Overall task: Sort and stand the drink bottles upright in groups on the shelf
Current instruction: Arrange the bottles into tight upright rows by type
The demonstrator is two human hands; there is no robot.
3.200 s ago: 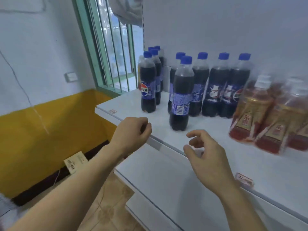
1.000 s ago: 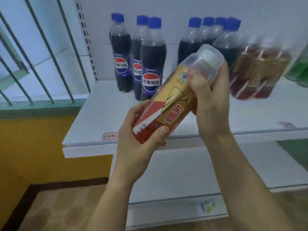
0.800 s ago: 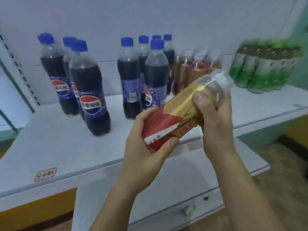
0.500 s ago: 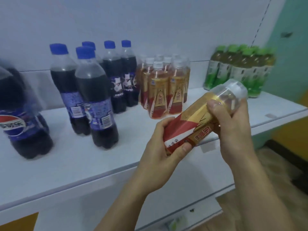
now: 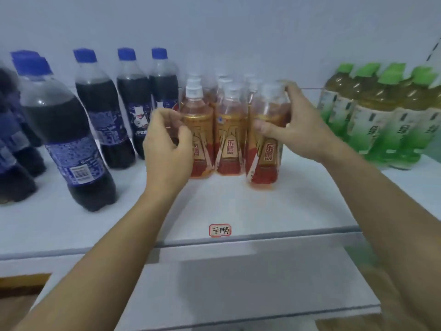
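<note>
The right hand [image 5: 294, 130] grasps a gold-and-red bottle [image 5: 266, 139] that stands upright on the white shelf [image 5: 238, 206]: its thumb crosses the front of the label and its fingers [image 5: 290, 88] curl round behind the neck by the clear cap. The left hand [image 5: 167, 149] has its fingers curled at the side of the leftmost gold-and-red bottle in the front row [image 5: 199, 137]; whether it really grips that bottle cannot be told. Between the two hands stands one more of the same kind [image 5: 230, 137], with others behind. Left of the left hand's fingers stand dark cola bottles [image 5: 78, 130] with blue caps; right of the right hand's fingers stand green-capped tea bottles [image 5: 379, 115]
</note>
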